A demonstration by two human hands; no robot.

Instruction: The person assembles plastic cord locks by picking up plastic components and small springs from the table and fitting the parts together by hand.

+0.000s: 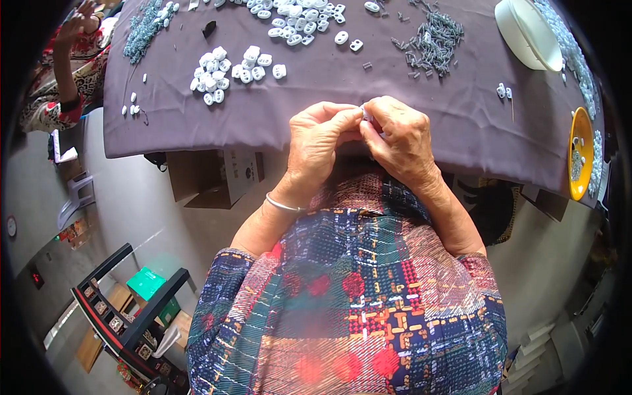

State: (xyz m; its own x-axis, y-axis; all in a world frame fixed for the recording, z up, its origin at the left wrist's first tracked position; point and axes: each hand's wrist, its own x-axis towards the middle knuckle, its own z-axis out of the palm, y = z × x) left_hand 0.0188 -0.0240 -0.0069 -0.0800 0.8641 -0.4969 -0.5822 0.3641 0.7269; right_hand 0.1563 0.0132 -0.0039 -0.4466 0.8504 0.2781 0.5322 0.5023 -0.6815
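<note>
My left hand (321,137) and my right hand (403,139) meet above the near edge of the cloth-covered table. Their fingertips pinch a small white plastic piece (367,114) between them, mostly hidden by the fingers. Beyond the left hand lie two small heaps of white two-holed pieces, a larger one (211,77) and a smaller one (253,64). Farther back spreads a big pile of similar white oval pieces (304,18). Small grey cylinders (434,45), which look like springs, are heaped beyond the right hand.
A white basin (512,33) stands at the back right. At the right edge rests a yellow dish (579,155) with small parts in it. Bluish small parts (146,31) lie at the back left, near another person's arm (64,72). Cardboard boxes (214,178) sit under the table.
</note>
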